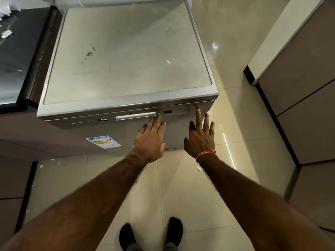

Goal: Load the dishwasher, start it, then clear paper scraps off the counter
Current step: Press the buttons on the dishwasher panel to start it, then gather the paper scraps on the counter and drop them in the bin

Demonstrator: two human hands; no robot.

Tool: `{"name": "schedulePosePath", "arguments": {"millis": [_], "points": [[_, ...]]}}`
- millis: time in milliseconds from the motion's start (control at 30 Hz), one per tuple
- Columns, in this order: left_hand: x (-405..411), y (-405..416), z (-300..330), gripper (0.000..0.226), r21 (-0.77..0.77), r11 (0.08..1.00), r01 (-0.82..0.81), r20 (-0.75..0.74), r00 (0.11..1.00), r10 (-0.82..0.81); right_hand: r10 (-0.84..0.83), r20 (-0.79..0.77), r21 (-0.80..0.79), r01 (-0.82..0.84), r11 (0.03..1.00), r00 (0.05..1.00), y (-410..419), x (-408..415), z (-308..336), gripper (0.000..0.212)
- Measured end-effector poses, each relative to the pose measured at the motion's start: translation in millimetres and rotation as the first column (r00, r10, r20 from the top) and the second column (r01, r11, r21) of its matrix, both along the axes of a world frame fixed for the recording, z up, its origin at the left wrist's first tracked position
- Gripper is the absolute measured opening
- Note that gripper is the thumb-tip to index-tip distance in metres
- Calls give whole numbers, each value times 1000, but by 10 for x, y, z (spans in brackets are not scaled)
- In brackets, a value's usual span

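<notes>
A silver freestanding dishwasher [126, 57] stands in front of me with its door closed. A small display [102, 119] on the control strip reads P4. My left hand [150, 140] lies flat against the door just right of the handle [135, 115], fingers straight. My right hand [200, 136] is spread, its index fingertip touching a button [196, 109] at the right end of the control panel. White paper scraps [6, 34] lie on the dark counter [16, 57] at the left.
An energy label [103, 141] is stuck on the door's lower left. Small paper bits [199, 168] lie on the cream tiled floor. Cabinets [306, 98] stand along the right. My feet in dark socks are at the bottom centre.
</notes>
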State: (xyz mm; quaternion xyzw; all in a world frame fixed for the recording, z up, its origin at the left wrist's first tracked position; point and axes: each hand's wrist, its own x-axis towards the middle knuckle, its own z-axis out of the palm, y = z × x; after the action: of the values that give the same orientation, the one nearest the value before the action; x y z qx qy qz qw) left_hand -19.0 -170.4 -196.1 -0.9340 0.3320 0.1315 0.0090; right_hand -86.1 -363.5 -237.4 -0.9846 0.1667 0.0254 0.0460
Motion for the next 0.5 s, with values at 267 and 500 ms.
{"name": "schedulePosePath", "arguments": {"millis": [267,500], "points": [[-246,67,-33,88,-18,999,-39,-49,998,38,45,-26,42,-44,998,999,46,13,104,55],[-297,372,118,88,-22,994,-108,-54,993,107,221,-66,166,-208,964,973,350,-41,368,68]]}}
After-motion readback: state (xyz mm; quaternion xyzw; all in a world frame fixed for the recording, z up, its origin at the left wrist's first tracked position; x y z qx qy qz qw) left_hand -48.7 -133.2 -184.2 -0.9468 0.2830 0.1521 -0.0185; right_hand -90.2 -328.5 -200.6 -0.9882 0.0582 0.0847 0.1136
